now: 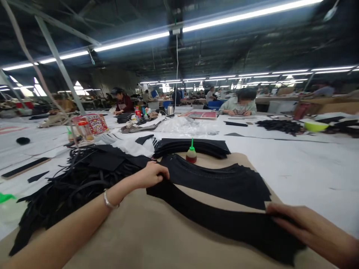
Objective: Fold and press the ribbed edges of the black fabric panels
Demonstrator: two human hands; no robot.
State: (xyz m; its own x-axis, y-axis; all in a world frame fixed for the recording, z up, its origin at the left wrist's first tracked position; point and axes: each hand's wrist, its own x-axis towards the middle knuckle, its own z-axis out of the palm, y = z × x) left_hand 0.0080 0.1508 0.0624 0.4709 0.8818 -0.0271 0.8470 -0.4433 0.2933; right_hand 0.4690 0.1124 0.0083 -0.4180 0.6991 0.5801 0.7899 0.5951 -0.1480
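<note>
A long curved black fabric piece (213, 220) stretches between my two hands, over brown paper (134, 231). My left hand (153, 175), with a bangle on its wrist, pinches the piece's left end. At the right end my right hand (297, 220) grips its upper edge between thumb and fingers. Just beyond lies a stack of curved black fabric pieces (213, 179), and behind that a second stack (193, 145). Between the stacks stands a small bottle (191, 155) with a green nozzle and dark reddish liquid. Left of my left hand is a heap of black strips (84, 183).
Beyond the stacks lies crumpled clear plastic (185, 127). A red patterned container (97, 124) stands at the far left, and a lime bowl (315, 126) at the far right. Across the white table (314, 164) a person (238, 104) bends over work. A green-topped bottle is at the left edge.
</note>
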